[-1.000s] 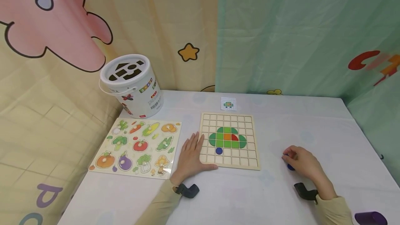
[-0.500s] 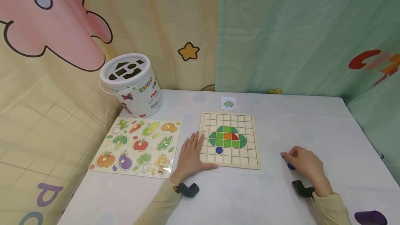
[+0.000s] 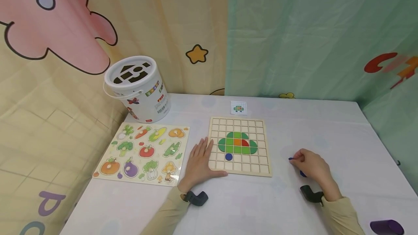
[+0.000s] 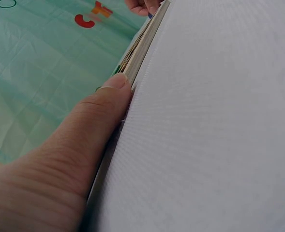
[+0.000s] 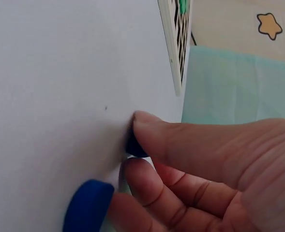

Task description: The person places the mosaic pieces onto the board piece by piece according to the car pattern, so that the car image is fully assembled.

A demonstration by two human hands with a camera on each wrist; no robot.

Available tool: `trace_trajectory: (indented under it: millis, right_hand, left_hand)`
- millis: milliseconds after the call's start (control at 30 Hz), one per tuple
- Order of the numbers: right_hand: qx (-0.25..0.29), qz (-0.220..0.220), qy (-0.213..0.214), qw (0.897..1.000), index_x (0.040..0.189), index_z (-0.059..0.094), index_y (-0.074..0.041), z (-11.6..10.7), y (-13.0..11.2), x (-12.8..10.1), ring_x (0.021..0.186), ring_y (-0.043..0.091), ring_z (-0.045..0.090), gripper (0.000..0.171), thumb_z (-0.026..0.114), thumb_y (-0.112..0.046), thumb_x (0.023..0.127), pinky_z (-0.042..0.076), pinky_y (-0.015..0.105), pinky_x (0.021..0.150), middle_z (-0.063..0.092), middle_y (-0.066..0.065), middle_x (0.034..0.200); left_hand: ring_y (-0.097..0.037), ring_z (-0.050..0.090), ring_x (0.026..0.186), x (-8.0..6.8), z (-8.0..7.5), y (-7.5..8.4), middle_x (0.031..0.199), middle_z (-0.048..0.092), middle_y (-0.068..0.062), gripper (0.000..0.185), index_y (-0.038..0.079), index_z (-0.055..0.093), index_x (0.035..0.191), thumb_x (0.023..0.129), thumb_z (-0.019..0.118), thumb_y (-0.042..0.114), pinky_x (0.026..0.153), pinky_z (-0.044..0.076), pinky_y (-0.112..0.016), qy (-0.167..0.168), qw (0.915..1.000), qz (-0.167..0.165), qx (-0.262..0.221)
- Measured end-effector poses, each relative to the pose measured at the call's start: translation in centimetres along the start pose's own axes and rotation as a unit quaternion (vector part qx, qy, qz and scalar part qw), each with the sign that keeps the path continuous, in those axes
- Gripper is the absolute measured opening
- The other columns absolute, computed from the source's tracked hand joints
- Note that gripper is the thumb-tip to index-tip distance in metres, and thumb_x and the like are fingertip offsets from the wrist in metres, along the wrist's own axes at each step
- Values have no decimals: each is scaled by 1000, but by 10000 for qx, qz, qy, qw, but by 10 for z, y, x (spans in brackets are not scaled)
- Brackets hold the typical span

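Two blue round pieces sit at the right hand (image 3: 311, 168): one small dark-blue piece (image 5: 134, 145) pinched between thumb and fingertips, and a second blue disc (image 5: 88, 205) lying on the counter (image 3: 294, 206) just under the curled fingers. In the head view the pinched piece shows as a dark sliver at the fingertips, right of the grid board (image 3: 240, 145) and apart from it.

Left hand (image 3: 199, 162): flat, fingers straight, palm on the counter with the fingertips over the board's left edge. The wrist view shows the thumb lying along the board's near rim. It holds nothing; it seems to be steadying the board.

Board state: a green domed figure with one orange and one red tile in the middle, and one blue disc (image 3: 229, 157) seated in the row below the figure's left part. The small pattern card (image 3: 238, 108) lies beyond the board's far edge.

Judgement: step in hand is the pick-up of a blue piece, grip just made. The next move likely calls for carrying it left over the board and setting it square into an open cell below the figure, checked against the card; which cell, I cannot tell.

Surface and room: white cloth-covered counter. A vegetable peg puzzle (image 3: 143, 153) lies left of the board, a white shape-sorter bucket (image 3: 137, 90) behind it. A purple object (image 3: 386, 227) is at the near right corner. Printed curtains, yellow and green, form the backdrop.
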State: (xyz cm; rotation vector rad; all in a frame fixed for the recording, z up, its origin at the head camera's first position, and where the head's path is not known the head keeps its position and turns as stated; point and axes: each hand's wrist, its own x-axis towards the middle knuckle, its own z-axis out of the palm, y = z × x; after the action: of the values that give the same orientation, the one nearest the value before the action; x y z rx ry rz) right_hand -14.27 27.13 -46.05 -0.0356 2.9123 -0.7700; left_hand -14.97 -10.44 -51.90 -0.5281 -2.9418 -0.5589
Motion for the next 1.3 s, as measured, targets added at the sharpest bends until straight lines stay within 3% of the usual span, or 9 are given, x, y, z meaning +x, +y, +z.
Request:
trace_trajectory:
  millis: [300, 533, 767, 1000, 1300]
  right_hand:
    - [-29, -159, 343, 9993, 82, 60, -5, 8, -12, 1, 58, 15, 48, 17, 72, -18, 83, 37, 31, 49, 56, -2, 69]
    - [210, -495, 545, 9971, 82, 61, -10, 23, -38, 7, 60, 13, 51, 16, 74, -20, 82, 39, 30, 50, 60, -3, 73]
    - [606, -969, 251, 9931, 85, 64, -11, 41, -66, 16, 55, 12, 46, 13, 75, -16, 82, 37, 28, 48, 58, -6, 71]
    - [500, -1526, 125, 9869, 82, 67, -13, 56, -89, 23, 53, 9, 43, 10, 76, -14, 81, 35, 25, 47, 55, -10, 68]
    - [399, -1668, 36, 9852, 80, 67, -14, 67, -102, 28, 55, 10, 43, 9, 76, -14, 81, 35, 25, 50, 54, -10, 67]
  left_hand:
    - [-26, 6, 143, 0, -2, 0, 156, 15, -14, 121, 7, 21, 151, 63, 62, 80, 115, 4, -40, -81, 10000, -42, -30]
    - [-26, 5, 143, 0, -2, 0, 156, 15, -14, 121, 8, 21, 151, 63, 61, 81, 115, 5, -41, -60, 10000, -24, 15]
    - [-24, 3, 143, 1, -2, 0, 157, 14, -12, 121, 9, 19, 152, 63, 61, 81, 114, 3, -39, -129, 9999, -75, 46]
    - [-26, 6, 143, 2, -2, 0, 156, 16, -13, 121, 7, 22, 151, 63, 62, 80, 114, 6, -41, -39, 10000, -28, 57]
    - [-23, 2, 144, 2, 2, -2, 157, 12, -11, 122, 10, 18, 152, 63, 58, 83, 114, 2, -37, -139, 9998, -92, 119]
